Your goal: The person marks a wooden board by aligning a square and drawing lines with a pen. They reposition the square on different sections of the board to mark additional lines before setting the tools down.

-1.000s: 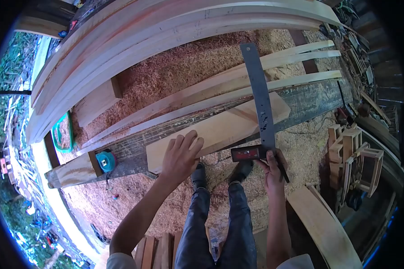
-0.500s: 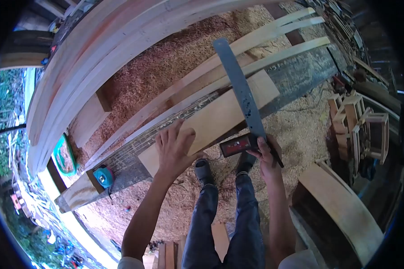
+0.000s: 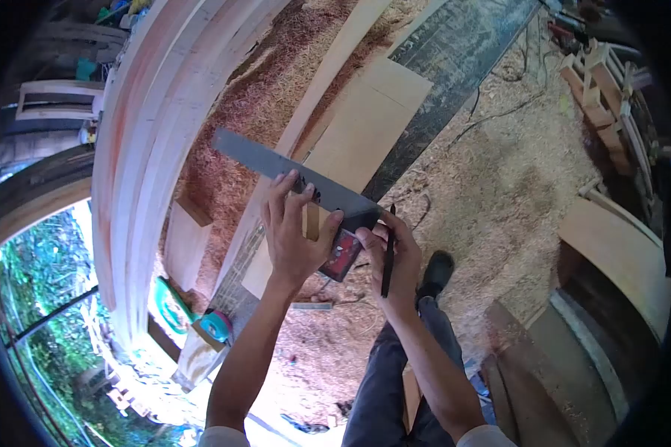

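Note:
A try square [image 3: 253, 155] with a long grey metal blade lies across a pale wooden board [image 3: 365, 112]. Its dark stock, with a red patch, sits at the board's near edge. My left hand [image 3: 291, 238] rests on the blade and board, fingers spread and thumb out to the side. My right hand [image 3: 395, 261] grips the square near the corner where blade and stock meet. A slim black pencil or marker [image 3: 388, 261] is also tucked in the right fingers. Toward the board's far end runs a faint line across it.
The board lies on a dark, worn plank [image 3: 455, 67]. A teal tape measure [image 3: 216, 325] sits by the plank's near left end. Long curved timbers [image 3: 149, 149] stand at left. Wood shavings [image 3: 507, 179] cover the ground, with a cable on them. Wooden frames stand at right.
The square has swung left and down, from raised over the board to lying across it. My left hand has come onto its blade. The view has turned.

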A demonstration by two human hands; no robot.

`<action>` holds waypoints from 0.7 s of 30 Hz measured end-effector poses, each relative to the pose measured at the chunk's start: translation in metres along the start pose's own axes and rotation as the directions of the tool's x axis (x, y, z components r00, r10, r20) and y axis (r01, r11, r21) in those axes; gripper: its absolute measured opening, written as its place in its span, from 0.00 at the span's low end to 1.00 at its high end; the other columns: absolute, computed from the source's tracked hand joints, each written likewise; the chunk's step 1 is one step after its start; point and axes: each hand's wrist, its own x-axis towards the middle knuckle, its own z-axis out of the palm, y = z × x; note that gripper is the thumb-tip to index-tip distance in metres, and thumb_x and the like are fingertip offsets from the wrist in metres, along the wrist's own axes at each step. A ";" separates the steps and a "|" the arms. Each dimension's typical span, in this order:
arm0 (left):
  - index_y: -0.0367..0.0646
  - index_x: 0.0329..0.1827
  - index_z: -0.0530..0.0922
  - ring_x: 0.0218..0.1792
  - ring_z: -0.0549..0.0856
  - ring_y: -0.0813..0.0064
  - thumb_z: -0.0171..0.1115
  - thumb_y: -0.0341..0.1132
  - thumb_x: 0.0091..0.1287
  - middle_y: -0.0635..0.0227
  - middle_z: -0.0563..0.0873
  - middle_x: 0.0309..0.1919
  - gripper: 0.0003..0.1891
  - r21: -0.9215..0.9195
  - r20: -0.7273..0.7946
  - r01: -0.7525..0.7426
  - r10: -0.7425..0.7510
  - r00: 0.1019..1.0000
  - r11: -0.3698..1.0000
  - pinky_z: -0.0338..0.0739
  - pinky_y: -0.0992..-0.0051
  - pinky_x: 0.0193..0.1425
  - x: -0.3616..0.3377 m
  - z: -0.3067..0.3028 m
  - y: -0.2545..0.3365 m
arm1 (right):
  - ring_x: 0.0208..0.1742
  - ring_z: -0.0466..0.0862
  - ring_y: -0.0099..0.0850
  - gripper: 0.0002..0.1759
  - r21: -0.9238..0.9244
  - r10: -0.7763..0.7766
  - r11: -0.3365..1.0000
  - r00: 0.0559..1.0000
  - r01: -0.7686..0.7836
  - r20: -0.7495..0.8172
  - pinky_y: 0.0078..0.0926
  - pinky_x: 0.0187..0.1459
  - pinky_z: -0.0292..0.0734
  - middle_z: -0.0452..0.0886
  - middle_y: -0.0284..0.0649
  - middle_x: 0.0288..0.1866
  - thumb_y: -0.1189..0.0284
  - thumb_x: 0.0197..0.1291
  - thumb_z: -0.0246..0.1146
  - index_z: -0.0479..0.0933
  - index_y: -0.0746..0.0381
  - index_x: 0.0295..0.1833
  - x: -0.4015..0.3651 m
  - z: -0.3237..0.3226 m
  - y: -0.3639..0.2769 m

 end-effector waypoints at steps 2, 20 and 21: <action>0.41 0.54 0.77 0.69 0.69 0.50 0.75 0.41 0.55 0.55 0.74 0.64 0.26 0.077 -0.004 0.024 -0.024 1.000 0.997 0.60 0.51 0.72 -0.002 0.000 0.001 | 0.40 0.82 0.21 0.18 0.061 0.020 0.998 1.000 -0.020 -0.004 0.17 0.42 0.76 0.84 0.40 0.42 0.76 0.65 0.66 0.75 0.70 0.58 -0.004 0.004 0.006; 0.34 0.56 0.77 0.65 0.70 0.53 0.68 0.32 0.63 0.49 0.73 0.61 0.20 0.113 0.082 -0.053 0.044 0.996 0.992 0.61 0.58 0.71 0.001 -0.007 -0.003 | 0.45 0.84 0.22 0.24 0.153 0.096 0.986 0.972 -0.063 -0.217 0.21 0.44 0.81 0.85 0.42 0.48 0.71 0.68 0.64 0.72 0.65 0.67 -0.024 0.034 0.013; 0.34 0.56 0.76 0.64 0.70 0.52 0.68 0.32 0.63 0.49 0.73 0.61 0.20 0.139 0.098 -0.019 0.005 0.995 0.990 0.60 0.57 0.70 0.001 -0.009 -0.002 | 0.45 0.84 0.22 0.24 0.158 0.099 0.985 0.969 -0.064 -0.226 0.21 0.44 0.81 0.85 0.42 0.48 0.71 0.68 0.64 0.72 0.65 0.67 -0.023 0.035 0.016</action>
